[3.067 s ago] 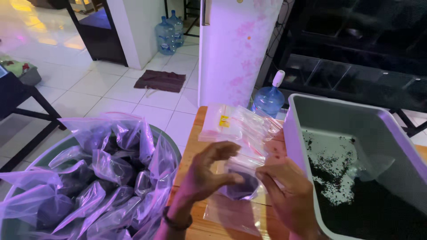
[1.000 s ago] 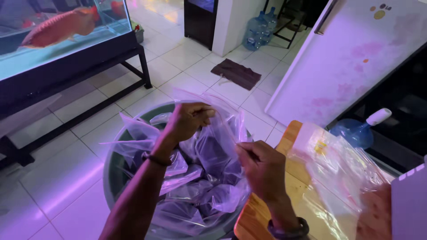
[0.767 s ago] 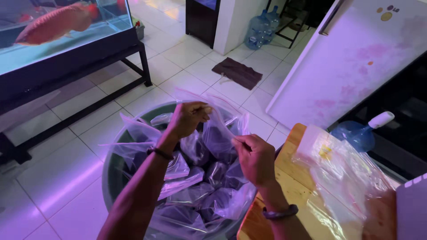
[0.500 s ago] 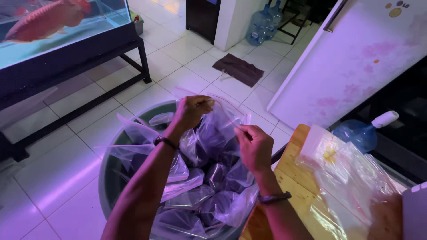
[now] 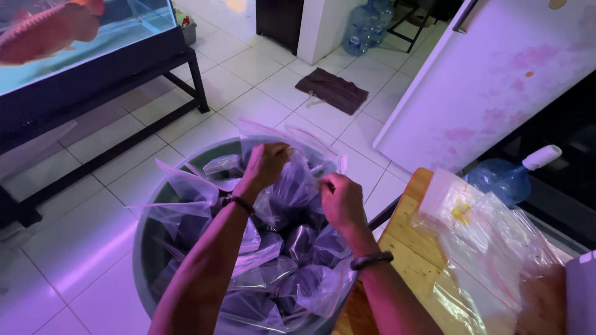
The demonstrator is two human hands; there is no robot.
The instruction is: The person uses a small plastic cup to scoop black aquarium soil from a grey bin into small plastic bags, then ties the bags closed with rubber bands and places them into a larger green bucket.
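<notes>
Tiled floor; both hands (image 5: pixel 267 164) (image 5: pixel 340 200) pinch 1 clear bag (image 5: pixel 292 186) over round tub (image 5: pixel 144 248).

My left hand (image 5: pixel 266 164) covers the top edge of the clear bag (image 5: pixel 292 186) I'm pinching, so I can't tell whether its seal is closed, and my right hand (image 5: pixel 340 200) hides the other corner. What's inside that bag is just a dark mass, too dim to make out. The tub (image 5: pixel 146 248) runs off the bottom edge, its lower bags lost under my forearms. The red fish (image 5: pixel 43 34) in the tank is cut by the left and top edges. The grey bin (image 5: pixel 580 291) shows only a sliver at the right edge. The stack of empty bags (image 5: pixel 496 248) blurs together; can't count them.
</notes>
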